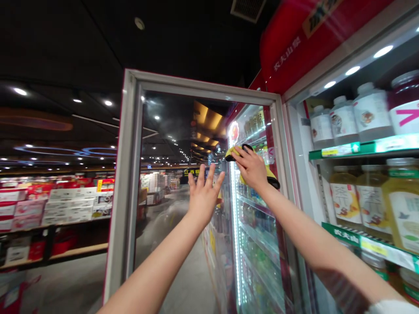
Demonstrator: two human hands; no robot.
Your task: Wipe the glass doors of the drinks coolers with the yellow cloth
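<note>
An open glass door [170, 248] of a red drinks fridge stands in front of me, framed in grey. My right hand [253, 170] presses a yellow and black cloth [238, 152] flat against the upper right part of the pane. Part of the cloth hangs below and behind the wrist. To the left of it, my left hand [203, 198] is raised with its fingers spread, at or close to the glass; whether it touches I cannot tell. It holds nothing. A hazy smear shows on the pane below my left hand.
On the right, fridge shelves [366, 148] hold several bottles [343, 192] behind green price strips. Another lit fridge [255, 235] shows through the glass. Stacked boxes [68, 203] fill store shelves at the left. The door's grey outer edge [121, 183] stands upright left of my hands.
</note>
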